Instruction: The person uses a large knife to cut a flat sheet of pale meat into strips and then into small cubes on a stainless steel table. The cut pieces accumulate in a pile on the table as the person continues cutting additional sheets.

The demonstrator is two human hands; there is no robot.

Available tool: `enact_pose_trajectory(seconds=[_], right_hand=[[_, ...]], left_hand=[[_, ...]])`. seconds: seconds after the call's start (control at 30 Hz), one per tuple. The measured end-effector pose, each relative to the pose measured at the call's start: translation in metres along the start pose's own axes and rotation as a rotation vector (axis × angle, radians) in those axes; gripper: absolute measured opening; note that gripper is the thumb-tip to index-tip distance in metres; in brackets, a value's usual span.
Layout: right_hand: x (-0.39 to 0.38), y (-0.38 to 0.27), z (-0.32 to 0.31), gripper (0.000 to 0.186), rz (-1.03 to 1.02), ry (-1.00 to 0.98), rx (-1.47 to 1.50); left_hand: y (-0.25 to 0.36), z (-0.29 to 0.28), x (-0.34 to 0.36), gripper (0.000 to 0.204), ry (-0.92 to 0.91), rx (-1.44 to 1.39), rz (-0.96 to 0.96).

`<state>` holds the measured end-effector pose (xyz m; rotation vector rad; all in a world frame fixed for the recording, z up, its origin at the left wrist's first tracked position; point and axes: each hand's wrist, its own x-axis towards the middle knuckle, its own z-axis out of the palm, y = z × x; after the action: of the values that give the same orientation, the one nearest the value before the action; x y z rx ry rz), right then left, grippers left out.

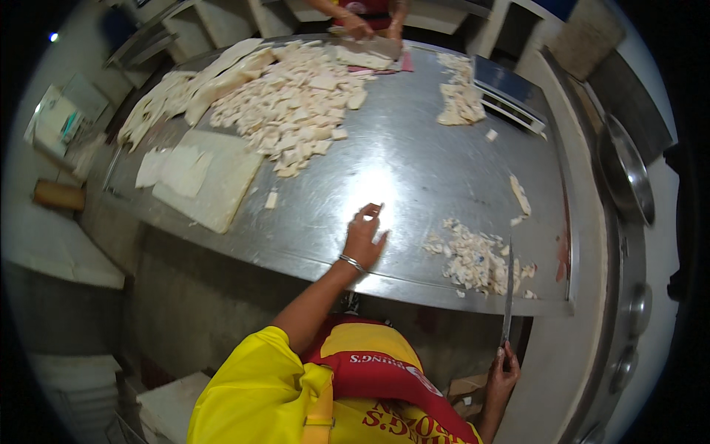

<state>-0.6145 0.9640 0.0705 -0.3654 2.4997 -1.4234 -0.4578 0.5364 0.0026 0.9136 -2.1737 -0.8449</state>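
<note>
My right hand (503, 374), low at the right and off the table's front edge, is closed around the handle of a long knife (509, 292). Its thin blade points away from me and passes over the right side of a pile of small pale scraps (473, 259). My left hand (363, 240), with a metal bracelet at the wrist, is over the front middle of the steel table (414, 177). Its fingers are apart and slightly bent, and I see nothing in them. A pale strip (520, 195) lies beyond the scraps.
A heap of pale cut pieces (296, 103) and long slabs (200, 81) cover the far left. Nearer is a white cutting board (214, 181) with a flat sheet (177, 170). A scale (510, 92) stands far right; a metal bowl (625, 170) is beyond the edge. Another person's hands (362, 29) work opposite.
</note>
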Motion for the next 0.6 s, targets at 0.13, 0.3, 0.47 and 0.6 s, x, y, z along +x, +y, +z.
enact_pose_trajectory(seconds=[0.13,0.3,0.47,0.6], right_hand=[[0.008,-0.027,0.033,0.035,-0.088,-0.058,0.001],[-0.004,-0.055,0.089,0.034,-0.063,-0.174,0.053],[-0.021,-0.051,0.163,0.031,-0.086,-0.225,0.082],[-0.073,-0.1,0.226,0.031,-0.048,-0.261,0.098]], left_hand=[[-0.105,-0.114,-0.02,0.055,0.344,0.288,-0.207],[-0.214,-0.26,-0.041,0.054,0.455,0.6,-0.333],[-0.276,-0.35,-0.02,0.057,0.268,0.75,-0.473],[-0.314,-0.385,0.02,0.048,0.099,0.714,-0.466]])
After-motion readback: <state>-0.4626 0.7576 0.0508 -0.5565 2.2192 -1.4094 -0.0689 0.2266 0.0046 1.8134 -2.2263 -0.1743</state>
